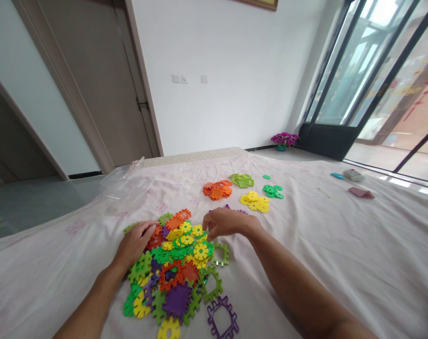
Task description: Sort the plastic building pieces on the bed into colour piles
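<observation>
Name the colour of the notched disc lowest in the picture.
The disc is yellow; head view shows it.

From where I stand, the person's left hand (138,239) rests on the left edge of a jumbled heap of plastic pieces (178,254), while the right hand (223,221), fingers curled down, is at its far right side; I can't tell whether it grips anything. Beyond, on the pale bedsheet (327,245), sit separate clusters: orange (217,192), light green (242,180), yellow (255,202) and deeper green (270,191), with purple (242,212) partly hidden behind the right hand. A clear plastic bag (124,186) lies to the left.
</observation>
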A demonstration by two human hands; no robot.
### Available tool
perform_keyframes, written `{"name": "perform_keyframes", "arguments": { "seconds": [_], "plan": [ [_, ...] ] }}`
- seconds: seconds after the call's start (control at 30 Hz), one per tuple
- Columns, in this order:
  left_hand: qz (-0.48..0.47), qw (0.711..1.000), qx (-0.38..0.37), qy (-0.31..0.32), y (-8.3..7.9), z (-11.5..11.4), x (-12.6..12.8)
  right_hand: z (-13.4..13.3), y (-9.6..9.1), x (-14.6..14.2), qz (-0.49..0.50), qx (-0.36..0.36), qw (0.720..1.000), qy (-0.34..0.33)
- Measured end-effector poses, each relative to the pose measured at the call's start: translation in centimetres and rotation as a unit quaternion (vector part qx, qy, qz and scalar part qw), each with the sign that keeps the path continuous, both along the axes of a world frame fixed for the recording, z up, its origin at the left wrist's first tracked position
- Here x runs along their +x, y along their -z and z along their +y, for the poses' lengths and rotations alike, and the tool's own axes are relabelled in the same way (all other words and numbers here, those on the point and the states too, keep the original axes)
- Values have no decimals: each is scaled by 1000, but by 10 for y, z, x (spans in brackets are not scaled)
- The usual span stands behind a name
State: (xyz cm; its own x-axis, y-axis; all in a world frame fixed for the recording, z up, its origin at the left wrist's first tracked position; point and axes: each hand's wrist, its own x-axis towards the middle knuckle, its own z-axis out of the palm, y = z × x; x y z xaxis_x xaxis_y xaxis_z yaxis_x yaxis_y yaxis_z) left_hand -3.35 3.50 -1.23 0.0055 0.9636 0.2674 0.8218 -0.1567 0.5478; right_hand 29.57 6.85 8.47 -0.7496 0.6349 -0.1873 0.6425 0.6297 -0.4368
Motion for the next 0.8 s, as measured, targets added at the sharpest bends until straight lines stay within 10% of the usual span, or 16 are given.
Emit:
{"name": "perform_keyframes", "arguments": {
  "seconds": [0.8],
  "plan": [
    [-4, 1000, 0, 1, -2, 1, 1, -2, 22, -21, 58, 19, 998, -31]
  ]
}}
